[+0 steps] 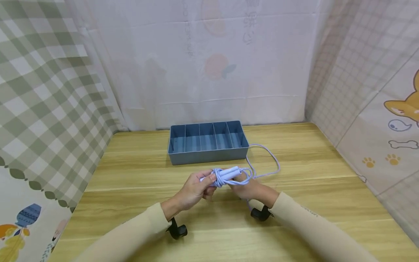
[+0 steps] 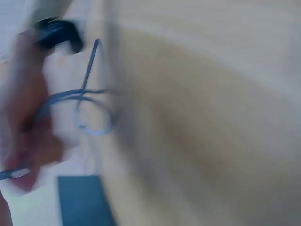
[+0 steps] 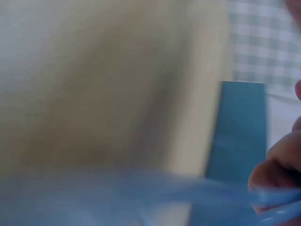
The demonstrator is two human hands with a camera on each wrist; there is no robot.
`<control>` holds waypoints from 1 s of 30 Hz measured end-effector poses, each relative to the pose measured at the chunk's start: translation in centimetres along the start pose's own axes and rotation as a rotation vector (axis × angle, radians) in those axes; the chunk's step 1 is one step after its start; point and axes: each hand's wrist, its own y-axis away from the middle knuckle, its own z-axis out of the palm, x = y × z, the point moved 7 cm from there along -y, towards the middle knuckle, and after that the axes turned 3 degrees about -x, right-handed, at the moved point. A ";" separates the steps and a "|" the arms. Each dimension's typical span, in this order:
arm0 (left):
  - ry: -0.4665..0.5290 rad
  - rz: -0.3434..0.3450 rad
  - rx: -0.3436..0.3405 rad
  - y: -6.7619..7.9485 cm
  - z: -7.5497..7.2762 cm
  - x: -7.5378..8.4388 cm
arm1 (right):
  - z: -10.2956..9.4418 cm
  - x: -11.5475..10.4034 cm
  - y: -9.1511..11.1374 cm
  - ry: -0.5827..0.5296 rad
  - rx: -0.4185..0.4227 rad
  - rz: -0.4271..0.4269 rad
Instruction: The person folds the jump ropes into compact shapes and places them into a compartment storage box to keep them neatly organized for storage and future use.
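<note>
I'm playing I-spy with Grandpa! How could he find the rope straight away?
Find the wooden table, then the grey-blue tray with five compartments near its far edge. Just nearer, the left hand grips the rope. Unlike the boxy tray, it's pale lilac, thin and loopy, with part wound into a bundle.

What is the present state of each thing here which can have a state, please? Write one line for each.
Cord: partly wound, with a loose loop on the right.
Pale handle: held, cord wrapped around it.
Left grip: pinching the handle and wound cord.
Right grip: holding the cord, partly hidden behind its coils.
Tray: upright, open-topped, divided into five compartments.
Back sheet: hanging, creased.
Checked cloth: hanging in waves.
</note>
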 end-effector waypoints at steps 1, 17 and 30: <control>-0.011 0.010 0.013 -0.1 -0.2 0.3 | 0.2 0.3 0.3 0.029 0.011 0.024; -0.118 -0.064 0.121 -0.1 -2.6 0.0 | 1.1 -1.7 1.1 0.443 0.022 0.173; -0.239 -0.120 0.228 0.3 -4.1 -1.3 | 1.3 -4.0 1.3 0.714 0.076 -0.019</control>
